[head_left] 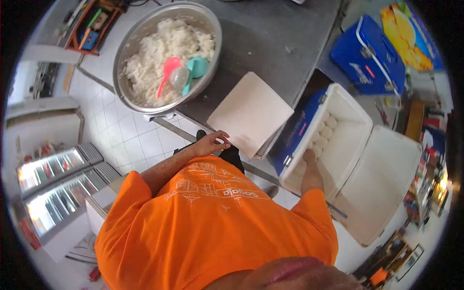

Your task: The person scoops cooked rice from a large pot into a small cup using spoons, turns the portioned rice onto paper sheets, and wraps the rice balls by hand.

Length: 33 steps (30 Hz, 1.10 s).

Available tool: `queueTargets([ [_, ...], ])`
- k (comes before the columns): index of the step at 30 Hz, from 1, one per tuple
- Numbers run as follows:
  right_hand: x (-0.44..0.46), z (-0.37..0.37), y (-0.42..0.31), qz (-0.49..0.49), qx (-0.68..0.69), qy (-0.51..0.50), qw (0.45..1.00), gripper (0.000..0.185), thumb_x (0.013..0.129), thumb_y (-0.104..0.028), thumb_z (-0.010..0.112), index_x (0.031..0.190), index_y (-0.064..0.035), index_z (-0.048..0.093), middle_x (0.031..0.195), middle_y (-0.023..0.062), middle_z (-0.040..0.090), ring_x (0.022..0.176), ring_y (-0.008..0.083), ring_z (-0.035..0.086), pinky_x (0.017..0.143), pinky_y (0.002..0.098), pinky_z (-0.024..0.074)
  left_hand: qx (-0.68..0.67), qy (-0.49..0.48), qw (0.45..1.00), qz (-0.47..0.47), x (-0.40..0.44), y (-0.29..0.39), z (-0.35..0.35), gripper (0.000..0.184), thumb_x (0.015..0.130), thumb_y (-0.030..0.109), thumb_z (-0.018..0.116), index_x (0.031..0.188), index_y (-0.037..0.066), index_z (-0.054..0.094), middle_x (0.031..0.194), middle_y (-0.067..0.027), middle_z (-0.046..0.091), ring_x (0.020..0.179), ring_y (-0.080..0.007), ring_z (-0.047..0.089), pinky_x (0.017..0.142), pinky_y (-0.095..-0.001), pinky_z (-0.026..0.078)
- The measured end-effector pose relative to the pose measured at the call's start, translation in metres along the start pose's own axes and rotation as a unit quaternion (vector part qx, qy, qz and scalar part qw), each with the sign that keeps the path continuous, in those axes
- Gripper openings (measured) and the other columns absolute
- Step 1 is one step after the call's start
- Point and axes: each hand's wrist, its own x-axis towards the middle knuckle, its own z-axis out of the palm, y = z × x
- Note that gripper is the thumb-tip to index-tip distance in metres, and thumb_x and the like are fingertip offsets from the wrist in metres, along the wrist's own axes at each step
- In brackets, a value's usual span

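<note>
My right hand [309, 157] reaches down into a blue-and-white cooler box [340, 116]. It is at a row of round white balls [325, 131] along the inner wall; its fingertips are too small and partly hidden to tell whether they grip one. My left hand [216, 143] hovers in front of my body by the near corner of a stack of cream paper sheets [251, 113]. Its fingers are loosely bent and apart, with nothing visible in them. The paper lies on the dark grey table, between the cooler and a large metal bowl [216, 58] of white rice [150, 58].
A pink scoop [171, 65] and a teal scoop [197, 66] rest on the rice. The cooler's lid [382, 186] hangs open at the right. Another blue cooler [369, 55] stands beyond, shut. Glass-front fridges [58, 164] and an orange-brown tray [92, 26] are at the left.
</note>
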Motion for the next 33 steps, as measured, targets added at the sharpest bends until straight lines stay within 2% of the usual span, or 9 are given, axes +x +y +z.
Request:
queueTargets([
  [8, -0.018, -0.128, 0.015, 0.277, 0.005, 0.299, 0.913, 0.035, 0.090, -0.032, 0.051, 0.109, -0.0051, 0.063, 0.120, 0.0174, 0.058, 0.111, 0.0329, 0.055, 0.087, 0.0524, 0.0450, 0.106, 0.113, 0.977, 0.150, -0.101, 0.124, -0.078, 0.028, 0.084, 0.023, 0.066, 0.106, 0.005, 0.060, 0.090, -0.0074, 0.065, 0.085, -0.0175, 0.062, 0.074, -0.0325, 0.049],
  [10, -0.090, -0.236, -0.093, 0.343, -0.039, 0.356, 0.869, 0.038, 0.089, -0.032, 0.054, 0.114, -0.0043, 0.060, 0.120, 0.0189, 0.057, 0.112, 0.0304, 0.054, 0.088, 0.0474, 0.0454, 0.110, 0.276, 0.930, 0.219, -0.109, 0.114, -0.132, 0.021, 0.082, 0.017, 0.067, 0.099, 0.005, 0.065, 0.088, -0.0063, 0.067, 0.078, -0.0153, 0.062, 0.065, -0.0286, 0.045],
  [11, -0.114, -0.283, -0.139, 0.237, 0.079, 0.573, 0.781, 0.036, 0.088, -0.027, 0.057, 0.112, -0.0011, 0.060, 0.115, 0.0207, 0.058, 0.111, 0.0309, 0.054, 0.091, 0.0434, 0.0445, 0.171, 0.375, 0.872, 0.265, -0.113, 0.113, -0.162, 0.023, 0.081, 0.018, 0.068, 0.099, 0.005, 0.065, 0.085, -0.0062, 0.067, 0.075, -0.0136, 0.061, 0.062, -0.0270, 0.044],
  [13, -0.159, -0.368, -0.280, 0.008, 0.309, 0.651, 0.694, 0.025, 0.083, -0.010, 0.063, 0.103, 0.0048, 0.061, 0.106, 0.0168, 0.062, 0.101, 0.0283, 0.058, 0.092, 0.0380, 0.0429, 0.122, 0.456, 0.849, 0.237, -0.117, 0.109, -0.215, 0.022, 0.083, 0.020, 0.066, 0.098, 0.004, 0.065, 0.083, -0.0044, 0.067, 0.074, -0.0110, 0.059, 0.060, -0.0259, 0.043],
  [17, -0.207, -0.397, -0.574, -0.303, 0.202, 0.412, 0.835, 0.042, 0.071, -0.019, 0.075, 0.109, -0.0062, 0.062, 0.103, 0.0098, 0.066, 0.097, 0.0240, 0.060, 0.088, 0.0379, 0.0436, 0.100, 0.421, 0.863, 0.262, -0.109, 0.097, -0.300, 0.025, 0.084, 0.024, 0.066, 0.100, 0.004, 0.064, 0.090, -0.0041, 0.067, 0.077, -0.0124, 0.059, 0.062, -0.0262, 0.044],
  [19, -0.208, -0.373, -0.677, -0.305, -0.067, 0.228, 0.922, 0.073, 0.061, -0.036, 0.079, 0.127, -0.0154, 0.053, 0.118, 0.0098, 0.060, 0.115, 0.0245, 0.051, 0.100, 0.0408, 0.0319, 0.122, 0.340, 0.893, 0.269, -0.109, 0.104, -0.328, 0.027, 0.084, 0.025, 0.066, 0.101, 0.004, 0.063, 0.091, -0.0054, 0.066, 0.079, -0.0135, 0.060, 0.065, -0.0268, 0.046],
  [24, -0.149, -0.317, -0.740, -0.203, -0.318, 0.156, 0.913, 0.086, 0.060, -0.037, 0.079, 0.136, -0.0187, 0.042, 0.122, 0.0139, 0.057, 0.115, 0.0327, 0.051, 0.101, 0.0478, 0.0294, 0.131, 0.158, 0.935, 0.288, -0.100, 0.092, -0.390, 0.036, 0.084, 0.028, 0.066, 0.109, 0.003, 0.060, 0.099, -0.0097, 0.064, 0.086, -0.0174, 0.060, 0.073, -0.0295, 0.048],
  [28, -0.217, -0.408, -0.767, -0.198, -0.070, 0.075, 0.975, 0.065, 0.073, -0.023, 0.070, 0.130, -0.0108, 0.042, 0.110, 0.0193, 0.061, 0.108, 0.0316, 0.057, 0.091, 0.0450, 0.0424, 0.159, 0.025, 0.957, 0.242, -0.070, 0.088, -0.400, 0.063, 0.085, 0.040, 0.061, 0.131, 0.001, 0.043, 0.122, -0.0158, 0.054, 0.110, -0.0243, 0.054, 0.090, -0.0324, 0.045],
  [33, -0.240, -0.434, -0.817, -0.377, 0.170, 0.253, 0.875, 0.071, 0.071, -0.016, 0.073, 0.131, -0.0080, 0.037, 0.115, 0.0203, 0.058, 0.110, 0.0332, 0.056, 0.092, 0.0400, 0.0451, -0.133, -0.044, 0.968, 0.211, -0.070, 0.104, -0.407, 0.076, 0.083, 0.044, 0.063, 0.135, -0.004, 0.034, 0.119, -0.0166, 0.055, 0.100, -0.0244, 0.058, 0.088, -0.0344, 0.046],
])
